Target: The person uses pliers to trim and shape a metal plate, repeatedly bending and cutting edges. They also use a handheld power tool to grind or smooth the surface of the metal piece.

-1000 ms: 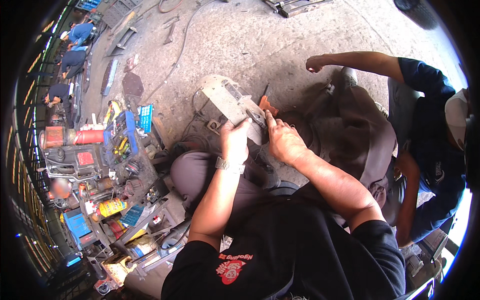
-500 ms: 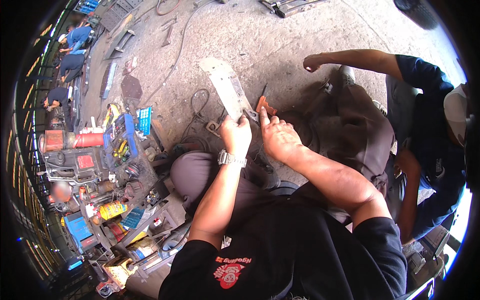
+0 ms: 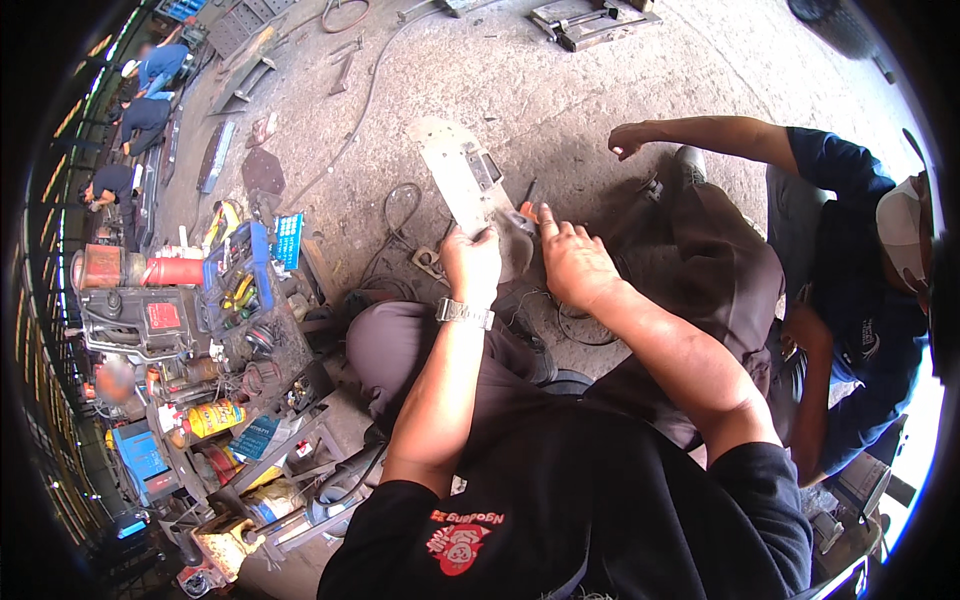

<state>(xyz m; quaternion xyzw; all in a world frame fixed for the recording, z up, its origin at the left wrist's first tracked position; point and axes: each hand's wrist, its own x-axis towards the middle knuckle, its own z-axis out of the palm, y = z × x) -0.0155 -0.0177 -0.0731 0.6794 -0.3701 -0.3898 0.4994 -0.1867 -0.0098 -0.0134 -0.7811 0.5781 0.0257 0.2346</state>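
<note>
My left hand [image 3: 472, 268], with a metal watch at the wrist, is closed on the lower end of a long, flat metal plate [image 3: 450, 165]. The plate is pale, has a rectangular cutout, and slants up and away to the left. To its right, my right hand [image 3: 582, 268] holds nothing I can see; its index finger stretches forward and the other fingers bend slightly. Close by that fingertip is an orange piece [image 3: 527, 210] with a dark rod, partly hidden; I cannot tell whether the finger touches it. Below the plate lies a small metal bracket [image 3: 428, 262] on the floor.
On the right a person in a dark blue shirt [image 3: 865, 330] crouches, one arm [image 3: 715, 132] reaching out. Tools crowd the left, with a blue tool case [image 3: 240, 280] and a grey machine [image 3: 135, 325]. A cable [image 3: 370, 90] crosses the concrete floor; a metal frame [image 3: 590, 25] lies at the far side.
The plate has turned so that its cutout shows more plainly, still in my left hand. My right hand has shifted slightly right, away from the plate. The other person's outstretched hand has opened somewhat.
</note>
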